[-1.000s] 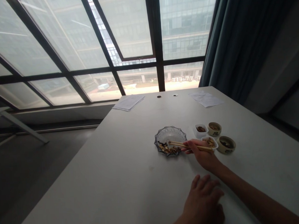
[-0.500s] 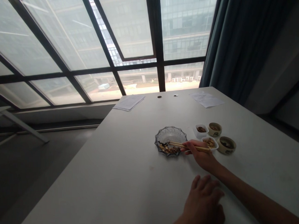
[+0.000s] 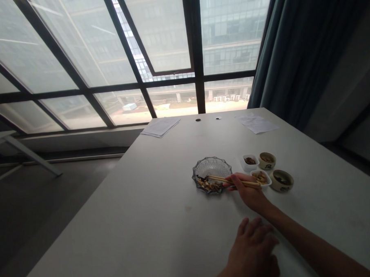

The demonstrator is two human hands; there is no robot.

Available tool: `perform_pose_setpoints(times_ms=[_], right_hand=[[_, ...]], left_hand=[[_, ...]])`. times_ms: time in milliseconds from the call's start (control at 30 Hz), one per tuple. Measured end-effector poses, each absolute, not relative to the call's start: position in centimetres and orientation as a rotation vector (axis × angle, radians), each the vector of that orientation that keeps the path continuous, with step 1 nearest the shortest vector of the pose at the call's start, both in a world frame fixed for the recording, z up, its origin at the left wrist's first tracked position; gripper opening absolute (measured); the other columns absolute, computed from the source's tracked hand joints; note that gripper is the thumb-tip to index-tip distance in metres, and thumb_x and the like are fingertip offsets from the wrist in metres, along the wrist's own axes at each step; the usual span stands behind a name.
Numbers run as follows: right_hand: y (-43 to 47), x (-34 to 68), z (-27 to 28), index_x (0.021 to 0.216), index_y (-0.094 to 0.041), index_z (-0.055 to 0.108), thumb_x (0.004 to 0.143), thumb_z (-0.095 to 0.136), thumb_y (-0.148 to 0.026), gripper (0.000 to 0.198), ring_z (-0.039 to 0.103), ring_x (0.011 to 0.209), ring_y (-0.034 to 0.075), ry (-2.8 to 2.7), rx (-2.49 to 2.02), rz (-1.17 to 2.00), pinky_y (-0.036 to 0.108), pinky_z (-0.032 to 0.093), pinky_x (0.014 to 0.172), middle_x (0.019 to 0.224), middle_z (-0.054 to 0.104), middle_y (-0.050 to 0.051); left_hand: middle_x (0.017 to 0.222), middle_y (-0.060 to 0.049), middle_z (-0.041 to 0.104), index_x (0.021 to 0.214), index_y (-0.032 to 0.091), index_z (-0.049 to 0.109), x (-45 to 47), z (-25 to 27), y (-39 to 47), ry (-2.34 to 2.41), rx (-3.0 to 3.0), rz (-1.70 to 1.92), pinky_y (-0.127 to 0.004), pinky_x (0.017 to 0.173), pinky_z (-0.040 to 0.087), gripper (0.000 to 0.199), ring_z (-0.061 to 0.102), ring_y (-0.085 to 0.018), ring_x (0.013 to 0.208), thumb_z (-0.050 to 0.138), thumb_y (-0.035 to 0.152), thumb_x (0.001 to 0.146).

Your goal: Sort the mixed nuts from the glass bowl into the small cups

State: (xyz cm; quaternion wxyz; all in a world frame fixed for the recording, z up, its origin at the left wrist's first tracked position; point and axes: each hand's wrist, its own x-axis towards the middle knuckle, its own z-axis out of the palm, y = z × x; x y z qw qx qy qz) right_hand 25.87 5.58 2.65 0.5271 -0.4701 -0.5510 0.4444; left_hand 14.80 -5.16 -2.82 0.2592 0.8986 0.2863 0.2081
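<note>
My right hand [image 3: 247, 191] grips a pair of wooden chopsticks [image 3: 222, 179]. Their tips reach into a scalloped clear glass bowl [image 3: 215, 166], close to the mixed dark and yellowish food pieces [image 3: 210, 184] along its near side. Whether a piece sits between the tips is too small to tell. Below my right forearm, my left hand [image 3: 252, 248] is held palm down over the near part of the table, holding nothing, its fingers loosely apart. Just beyond my right hand is a white dish [image 3: 269, 179] of pale brown pieces, partly covered by that hand.
Another white dish [image 3: 250, 167] holds dark brown bits. Two beige round bowls [image 3: 268, 166] with contents stand to its right. Paper sheets [image 3: 160, 127] lie at the far left of the white table [image 3: 139, 206], more papers [image 3: 256, 123] at the far right. A dark curtain [image 3: 280, 65] hangs beside the windows.
The chopstick tips have shifted very slightly left within the glass bowl. My left hand stays in nearly the same place, and the view has moved a touch.
</note>
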Motion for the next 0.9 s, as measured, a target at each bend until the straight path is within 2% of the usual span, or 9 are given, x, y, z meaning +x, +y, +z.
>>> perform_pose_setpoints(times_ms=[400, 633, 900], right_hand=[[4.8, 26.9, 3.6, 0.091, -0.017, 0.077, 0.087, 0.063, -0.070, 0.055, 0.079, 0.083, 0.030, -1.269, -1.112, 1.000, 0.039, 0.068, 0.069, 0.092, 0.081, 0.013], [5.1, 26.8, 3.0, 0.094, -0.016, 0.077, 0.092, 0.063, -0.063, 0.050, 0.079, 0.077, 0.027, -1.354, -1.130, 1.048, 0.039, 0.066, 0.070, 0.087, 0.080, 0.012], [5.5, 26.2, 2.4, 0.096, -0.016, 0.077, 0.092, 0.064, -0.062, 0.049, 0.079, 0.088, 0.030, -1.299, -1.102, 1.116, 0.040, 0.067, 0.072, 0.097, 0.081, 0.013]], left_hand=[[0.154, 0.003, 0.050, 0.131, 0.030, 0.055, 14.7, -3.1, -5.1, 0.771, 2.462, 0.533, -0.052, 0.126, 0.018, 0.032, 0.033, -0.023, 0.148, 0.056, 0.039, 0.100], [0.154, 0.004, 0.049, 0.132, 0.031, 0.055, 14.6, -3.3, -5.0, 0.759, 2.451, 0.541, -0.050, 0.126, 0.016, 0.033, 0.033, -0.023, 0.149, 0.057, 0.038, 0.100], [0.153, 0.003, 0.051, 0.130, 0.031, 0.056, 14.7, -3.4, -5.0, 0.756, 2.438, 0.554, -0.052, 0.126, 0.018, 0.032, 0.033, -0.024, 0.148, 0.058, 0.038, 0.099]])
